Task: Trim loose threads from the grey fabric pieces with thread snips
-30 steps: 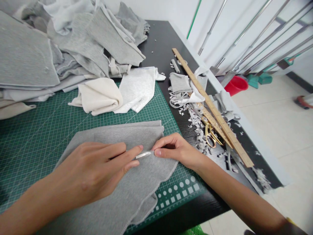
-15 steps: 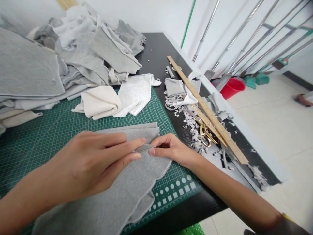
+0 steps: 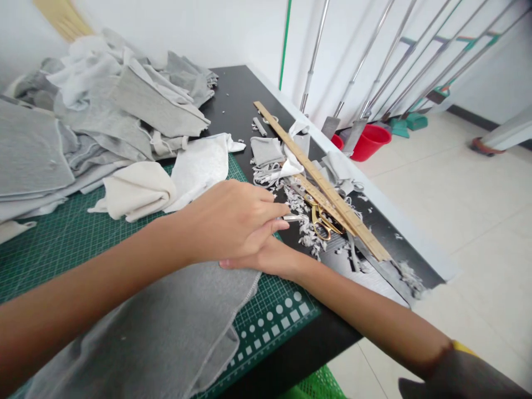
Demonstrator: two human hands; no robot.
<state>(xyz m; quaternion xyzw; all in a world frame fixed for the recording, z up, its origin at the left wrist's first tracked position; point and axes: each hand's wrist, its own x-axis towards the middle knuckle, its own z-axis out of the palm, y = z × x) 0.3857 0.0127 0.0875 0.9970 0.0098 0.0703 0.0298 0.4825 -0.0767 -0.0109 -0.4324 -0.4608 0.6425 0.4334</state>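
My left hand [image 3: 235,219] reaches across from the left, its fingers closed on a small metal tool [image 3: 293,218] whose tip points right. Partly under it lies my right hand [image 3: 278,257], one fingertip showing at the upper edge of a grey cloth [image 3: 166,321]; its other fingers are hidden. The cloth has a stitched curved edge and is spread over the green cutting mat [image 3: 272,332]. Just right of the tool are gold-handled scissors [image 3: 320,221] among fabric scraps [image 3: 310,238].
Grey and white cloth is heaped [image 3: 103,111] at the back left. A cream cloth [image 3: 135,191] and a white cloth [image 3: 201,166] lie on the mat. Wooden rulers [image 3: 324,177] cross the table's right side. Red buckets [image 3: 371,141] and long-handled tools stand beyond.
My left hand has moved right, over my right hand, and the metal tool now shows beyond its fingers. The view has shifted, so the table items appear further left.
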